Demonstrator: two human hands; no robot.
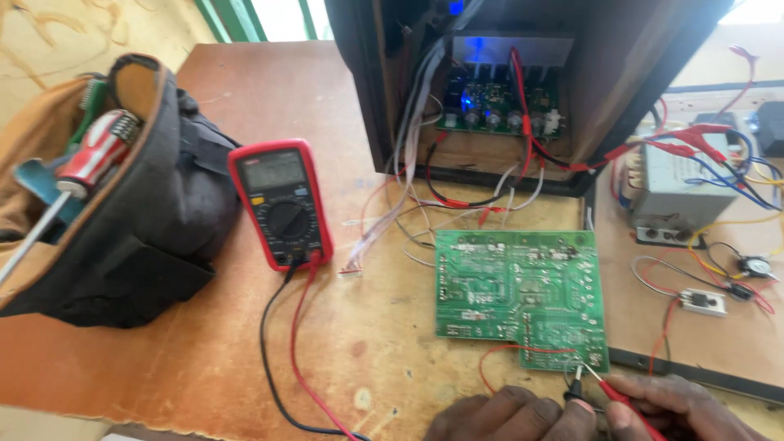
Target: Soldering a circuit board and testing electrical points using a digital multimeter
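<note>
Green circuit board [518,294] flat on wooden table [367,343], solder side up. Left hand [510,416] pinching black probe [576,390], right hand [678,408] gripping red probe [612,392], tips seemingly touching bottom corner. Best kept steady, tips apart, meter [280,204] in sight.

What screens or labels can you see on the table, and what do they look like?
Meter screen: a small grey rectangle at the top of the red-and-black meter, left of the green board; too blurred to read.
Yellow patch: a small label just below the screen, on the meter's black face.
Transformer: a grey box at the far right; no label can be made out on it.
</note>
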